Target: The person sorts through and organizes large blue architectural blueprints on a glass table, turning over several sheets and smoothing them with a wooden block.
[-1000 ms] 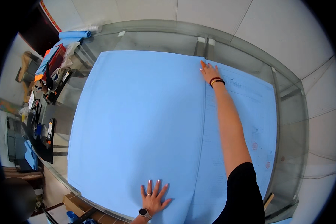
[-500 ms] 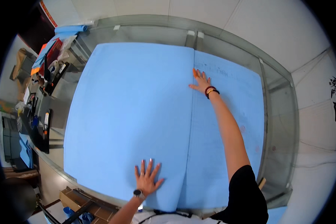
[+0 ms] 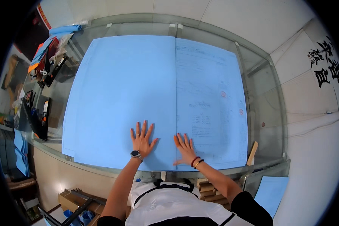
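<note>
Where the seam (image 3: pixel 176 86) runs, the right hand (image 3: pixel 185 152) is nearer

While the glass table (image 3: pixel 260 86) is largely covered by the blue paper (image 3: pixel 120 83), which is spread flat on both sides of the seam, the seam itself is stretched lengthwise away from the body, from the paper's near edge to its far edge. Left of it, plain blue is shown; right of it, faint print (image 3: pixel 201 119). The left hand (image 3: pixel 142 144) is laid left of the seam's near end, palm down, fingers fanned. The right hand is set at that end, fingers spread just right, thumb reached across to the seam. Nothing is grasped by either; how firmly they are pressed cannot be told.
</note>
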`<control>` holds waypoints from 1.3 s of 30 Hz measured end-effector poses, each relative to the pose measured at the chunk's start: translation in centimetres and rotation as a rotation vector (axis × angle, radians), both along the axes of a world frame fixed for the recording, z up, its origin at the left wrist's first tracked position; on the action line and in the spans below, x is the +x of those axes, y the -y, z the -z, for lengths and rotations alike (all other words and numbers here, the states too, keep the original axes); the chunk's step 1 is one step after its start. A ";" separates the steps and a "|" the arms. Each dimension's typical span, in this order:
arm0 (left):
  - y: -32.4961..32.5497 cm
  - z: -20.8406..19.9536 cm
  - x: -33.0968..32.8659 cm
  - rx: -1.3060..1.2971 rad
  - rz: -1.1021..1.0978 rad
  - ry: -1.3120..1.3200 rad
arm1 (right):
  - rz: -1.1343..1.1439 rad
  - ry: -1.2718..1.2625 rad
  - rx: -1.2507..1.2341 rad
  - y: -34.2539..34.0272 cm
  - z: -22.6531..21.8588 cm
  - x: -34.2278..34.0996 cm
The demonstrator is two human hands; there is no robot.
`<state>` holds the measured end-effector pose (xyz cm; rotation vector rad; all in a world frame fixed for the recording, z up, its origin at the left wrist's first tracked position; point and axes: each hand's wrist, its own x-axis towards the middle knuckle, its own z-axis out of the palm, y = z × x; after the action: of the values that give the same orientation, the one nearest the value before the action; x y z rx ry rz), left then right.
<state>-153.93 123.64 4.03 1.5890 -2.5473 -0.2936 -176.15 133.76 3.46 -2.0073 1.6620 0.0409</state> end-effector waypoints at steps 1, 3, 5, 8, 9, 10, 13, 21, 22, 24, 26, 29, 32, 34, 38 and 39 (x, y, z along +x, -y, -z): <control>-0.1 0.1 0.1 -0.007 0.000 -0.005 | -0.007 0.002 0.012 -1.4 -0.1 0.4; -0.2 0.3 0.1 -0.024 0.006 -0.020 | -0.001 0.001 0.008 -3.1 -0.7 1.0; -0.3 0.4 0.3 -0.039 0.014 -0.035 | -0.009 -0.004 0.001 -3.9 -1.0 1.5; -0.3 0.8 0.4 -0.048 0.018 -0.038 | 0.148 0.209 -0.027 -3.7 -1.2 2.5; -0.4 0.7 0.2 -0.048 0.023 -0.035 | 0.336 0.460 -0.054 -3.5 -0.3 2.3; -0.2 0.6 -0.1 -0.052 0.032 -0.042 | 0.519 0.712 -0.084 -2.9 1.0 1.8; -0.3 0.5 0.3 -0.034 0.041 -0.033 | 0.879 1.047 0.023 -1.5 0.8 2.0; 0.6 1.0 1.5 0.042 0.115 -0.029 | 0.936 1.092 0.184 -1.2 0.5 4.5; 0.9 1.0 2.0 0.064 0.157 -0.040 | 0.926 1.111 0.233 -1.4 0.2 5.2; 1.6 0.7 2.7 0.106 0.239 -0.060 | 0.924 1.263 0.384 -2.1 0.5 7.1; 1.4 -0.4 1.6 0.130 0.231 0.052 | 0.912 1.400 0.504 -2.4 1.1 10.1; -0.7 -2.7 -2.1 0.193 0.337 0.128 | 0.883 1.473 0.715 -1.8 1.3 14.5; -3.1 -3.1 -3.7 0.225 0.388 0.204 | 0.776 1.678 0.718 -1.8 -1.2 17.3; -2.7 -2.3 -2.4 0.265 0.417 0.193 | 0.529 1.489 0.758 -1.4 -3.4 16.9; -3.5 -1.8 2.2 -0.043 0.564 0.071 | 0.090 1.091 0.778 -2.3 -5.3 11.5; -3.4 -0.8 4.0 -0.041 0.586 0.087 | 0.171 1.209 0.607 -2.7 -4.3 10.1</control>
<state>-149.93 127.08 4.84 0.8213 -3.0115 -0.2228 -166.10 136.43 7.78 -1.0071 0.8366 -0.5479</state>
